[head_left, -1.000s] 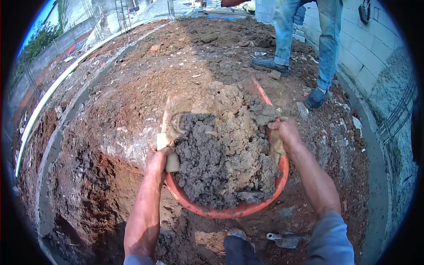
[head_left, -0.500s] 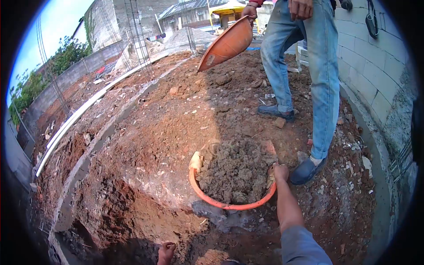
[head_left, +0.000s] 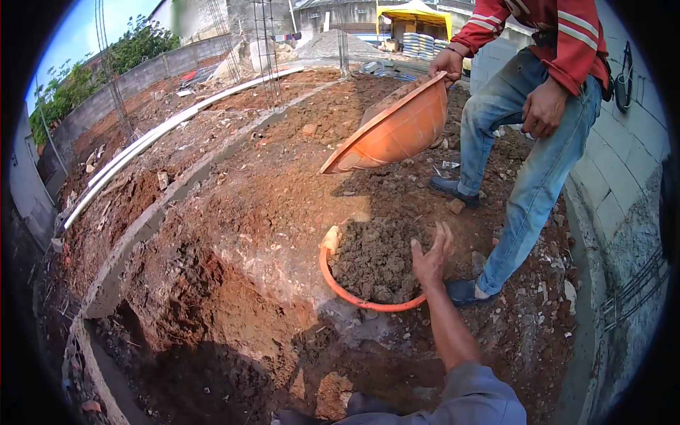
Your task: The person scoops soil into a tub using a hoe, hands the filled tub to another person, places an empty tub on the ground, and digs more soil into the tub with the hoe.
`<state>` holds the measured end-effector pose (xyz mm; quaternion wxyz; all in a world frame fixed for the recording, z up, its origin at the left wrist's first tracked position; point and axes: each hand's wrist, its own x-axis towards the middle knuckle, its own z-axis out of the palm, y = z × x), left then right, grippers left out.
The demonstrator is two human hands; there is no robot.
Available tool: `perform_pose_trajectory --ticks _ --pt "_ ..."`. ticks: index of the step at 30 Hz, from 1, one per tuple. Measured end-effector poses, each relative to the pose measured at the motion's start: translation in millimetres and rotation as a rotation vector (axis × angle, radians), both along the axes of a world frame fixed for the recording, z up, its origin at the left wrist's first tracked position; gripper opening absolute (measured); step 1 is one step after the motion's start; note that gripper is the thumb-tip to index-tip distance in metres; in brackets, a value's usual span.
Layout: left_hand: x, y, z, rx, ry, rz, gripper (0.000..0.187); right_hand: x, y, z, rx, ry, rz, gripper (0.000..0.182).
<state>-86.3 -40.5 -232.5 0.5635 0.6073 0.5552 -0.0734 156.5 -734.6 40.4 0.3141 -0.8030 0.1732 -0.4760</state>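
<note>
My right hand (head_left: 433, 258) is raised at the right side of an orange basin, its fingers spread and nothing in them. The basin (head_left: 373, 305) sits on the dirt, heaped with grey-brown wet mortar (head_left: 379, 265). Something pale is wrapped round the left part of its rim. Beyond it a co-worker in a red sleeve (head_left: 572, 60) grips a second orange basin (head_left: 404, 133) by its edge. That one hangs tilted above the ground, with its lower lip toward the left. My left hand is outside the view.
A dug pit (head_left: 212, 361) opens in front of me on the left. A concrete strip (head_left: 152, 219) and white pipes (head_left: 166, 134) run along the left. Upright rebar cages (head_left: 265, 53) stand behind. A block wall (head_left: 616, 166) rises at the right, beside the co-worker's legs.
My right hand has let go of the basin's right rim and opened. The co-worker has bent lower, bringing the second basin down nearer the filled one. My left hand has dropped out of sight.
</note>
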Motion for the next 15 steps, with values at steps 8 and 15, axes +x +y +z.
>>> perform_pose_trajectory --ticks 8,15 --pt "162.5 -182.1 74.3 -0.254 -0.532 -0.367 0.019 -23.1 42.6 272.3 -1.020 0.057 0.147 0.080" --pt "177.3 -312.2 182.5 -0.565 -0.594 -0.786 0.034 -13.8 61.4 248.9 -1.100 0.099 0.341 0.037"
